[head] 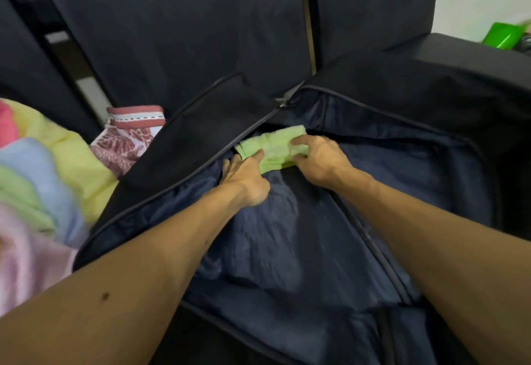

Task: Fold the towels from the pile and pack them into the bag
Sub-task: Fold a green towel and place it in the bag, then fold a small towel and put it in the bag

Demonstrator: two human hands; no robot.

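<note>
Towels [37, 180] in 1 loose pile at far left: pink, yellow, blue, pale green and lilac, all blurred. Just right of the pile, a red-and-white patterned cloth [126, 140], against the raised flap of the bag [287, 235]. Bag dark, unzipped and spread wide, its blue lining creased. Inside, near the far edge of the opening, left hand [244, 180] pinching the left end of a folded green towel [273, 146], 1 finger on top. Right hand [319, 160] gripping the same towel's right end, fingers curled over it. Far right, beyond the bag, a bright green object [501, 35], partly cut off.
</note>
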